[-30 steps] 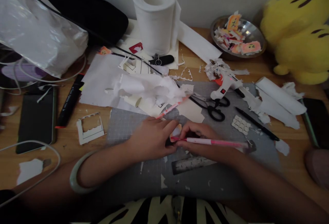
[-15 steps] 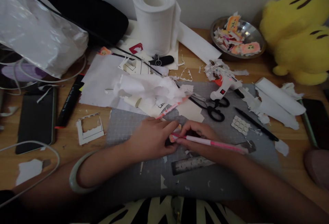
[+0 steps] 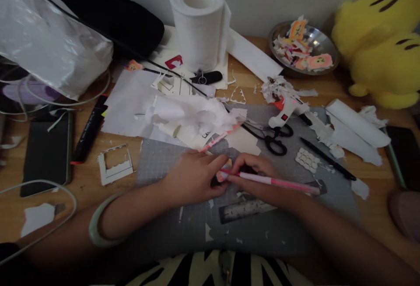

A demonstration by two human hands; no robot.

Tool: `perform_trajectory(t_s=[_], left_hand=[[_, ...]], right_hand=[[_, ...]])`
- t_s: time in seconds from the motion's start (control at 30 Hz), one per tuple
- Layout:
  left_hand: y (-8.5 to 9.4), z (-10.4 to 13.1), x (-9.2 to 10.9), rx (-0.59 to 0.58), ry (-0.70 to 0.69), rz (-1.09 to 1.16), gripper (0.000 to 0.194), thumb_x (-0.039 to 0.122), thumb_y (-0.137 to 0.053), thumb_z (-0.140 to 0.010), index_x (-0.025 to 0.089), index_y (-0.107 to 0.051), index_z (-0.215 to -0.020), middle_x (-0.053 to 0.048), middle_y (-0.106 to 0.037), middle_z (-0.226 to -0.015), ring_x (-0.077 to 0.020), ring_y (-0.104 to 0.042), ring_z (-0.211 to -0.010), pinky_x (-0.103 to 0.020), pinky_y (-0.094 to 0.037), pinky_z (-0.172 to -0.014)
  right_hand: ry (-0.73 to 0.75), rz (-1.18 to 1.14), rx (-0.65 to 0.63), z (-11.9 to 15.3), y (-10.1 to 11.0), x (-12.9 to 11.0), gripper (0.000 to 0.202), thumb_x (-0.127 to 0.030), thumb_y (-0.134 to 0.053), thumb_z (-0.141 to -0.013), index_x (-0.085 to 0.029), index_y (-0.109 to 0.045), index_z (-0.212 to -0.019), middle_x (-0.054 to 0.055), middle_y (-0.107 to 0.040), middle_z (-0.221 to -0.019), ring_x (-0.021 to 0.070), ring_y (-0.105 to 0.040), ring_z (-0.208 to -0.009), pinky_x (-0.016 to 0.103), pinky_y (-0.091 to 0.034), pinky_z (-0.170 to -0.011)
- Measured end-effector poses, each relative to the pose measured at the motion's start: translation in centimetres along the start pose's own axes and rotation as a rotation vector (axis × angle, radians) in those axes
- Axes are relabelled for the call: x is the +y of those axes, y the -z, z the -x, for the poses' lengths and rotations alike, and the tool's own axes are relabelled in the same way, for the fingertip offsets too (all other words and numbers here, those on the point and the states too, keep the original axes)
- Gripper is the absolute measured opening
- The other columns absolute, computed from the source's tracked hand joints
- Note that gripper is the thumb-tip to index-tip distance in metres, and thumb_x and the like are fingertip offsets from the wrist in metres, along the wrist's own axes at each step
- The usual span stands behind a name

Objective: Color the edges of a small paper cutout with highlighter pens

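Note:
My right hand (image 3: 254, 174) is closed round a pink and white marker pen (image 3: 260, 178), its tip pointing left. That tip meets a small orange-coloured paper piece (image 3: 223, 175), which my left hand (image 3: 198, 176) pinches between thumb and fingers. Much of the piece is hidden by my fingers. Both hands are over the grey cutting mat (image 3: 183, 238). Just beyond them lies an orange and white marker (image 3: 215, 140), partly under crumpled white paper (image 3: 193, 113). Below my right hand rests a metal ruler (image 3: 246, 209).
Black-handled scissors (image 3: 275, 143) and a white glue gun (image 3: 287, 108) lie right of centre. A metal bowl (image 3: 323, 40) holds coloured paper bits. A paper towel roll (image 3: 197, 32) stands at the back. To the left are a black marker (image 3: 90, 130) and a phone (image 3: 47, 150).
The pink marker has shifted slightly to the right with my right hand. My left hand keeps its pinch on the paper piece, almost still.

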State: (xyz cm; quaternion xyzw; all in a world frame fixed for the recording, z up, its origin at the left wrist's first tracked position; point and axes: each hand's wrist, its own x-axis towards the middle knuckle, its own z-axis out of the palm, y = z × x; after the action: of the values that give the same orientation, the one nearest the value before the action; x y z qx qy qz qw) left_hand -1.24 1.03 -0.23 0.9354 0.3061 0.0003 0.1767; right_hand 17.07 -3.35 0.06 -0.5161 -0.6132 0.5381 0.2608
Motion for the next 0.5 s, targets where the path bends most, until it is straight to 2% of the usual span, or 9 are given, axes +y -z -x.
perform_trajectory(t_s=[0.07,0.17,0.3,0.43,0.5], left_hand=[[0.02,-0.01,0.0,-0.002,0.001,0.003,0.026,0.039,-0.049,-0.074,0.021,-0.049,-0.093,0.001,-0.064,-0.072,-0.0196,-0.061,-0.067,-0.031,-0.041,-0.06],[0.04,-0.01,0.03,-0.008,-0.001,-0.008,0.031,0.039,-0.052,-0.071,0.02,-0.049,-0.096,-0.001,-0.065,-0.075,-0.0206,-0.061,-0.07,-0.031,-0.042,-0.062],[0.13,0.03,0.09,-0.011,-0.003,0.013,0.026,0.039,-0.048,-0.075,0.021,-0.049,-0.093,0.0,-0.064,-0.073,-0.0197,-0.061,-0.069,-0.031,-0.042,-0.062],[0.23,0.02,0.08,-0.013,-0.006,-0.002,0.027,0.037,-0.051,-0.072,0.02,-0.05,-0.093,-0.001,-0.064,-0.075,-0.02,-0.061,-0.07,-0.031,-0.042,-0.061],[0.23,0.0,0.05,-0.01,-0.008,-0.001,0.025,0.038,-0.05,-0.074,0.021,-0.05,-0.091,0.0,-0.064,-0.074,-0.0195,-0.06,-0.069,-0.03,-0.041,-0.06]], right_hand=[[0.017,0.006,0.021,0.0,0.04,-0.01,0.007,-0.023,-0.06,-0.074,-0.018,-0.056,-0.074,-0.004,-0.057,-0.067,0.0069,-0.048,-0.056,0.018,-0.034,-0.05],[0.046,0.024,-0.074,-0.02,0.12,-0.06,0.009,-0.024,-0.063,-0.071,-0.018,-0.057,-0.07,-0.004,-0.057,-0.066,0.0072,-0.048,-0.057,0.018,-0.035,-0.051],[-0.029,-0.044,0.001,-0.05,0.21,-0.11,0.01,-0.026,-0.06,-0.074,-0.017,-0.055,-0.071,-0.003,-0.057,-0.067,0.0073,-0.049,-0.056,0.018,-0.036,-0.049],[-0.008,-0.037,-0.101,-0.1,0.23,-0.04,0.01,-0.023,-0.063,-0.071,-0.018,-0.056,-0.07,-0.003,-0.058,-0.068,0.0082,-0.051,-0.06,0.018,-0.038,-0.053],[-0.017,-0.045,-0.046,-0.13,0.2,-0.01,0.009,-0.023,-0.061,-0.072,-0.018,-0.055,-0.07,-0.003,-0.058,-0.068,0.008,-0.051,-0.059,0.018,-0.038,-0.052]])
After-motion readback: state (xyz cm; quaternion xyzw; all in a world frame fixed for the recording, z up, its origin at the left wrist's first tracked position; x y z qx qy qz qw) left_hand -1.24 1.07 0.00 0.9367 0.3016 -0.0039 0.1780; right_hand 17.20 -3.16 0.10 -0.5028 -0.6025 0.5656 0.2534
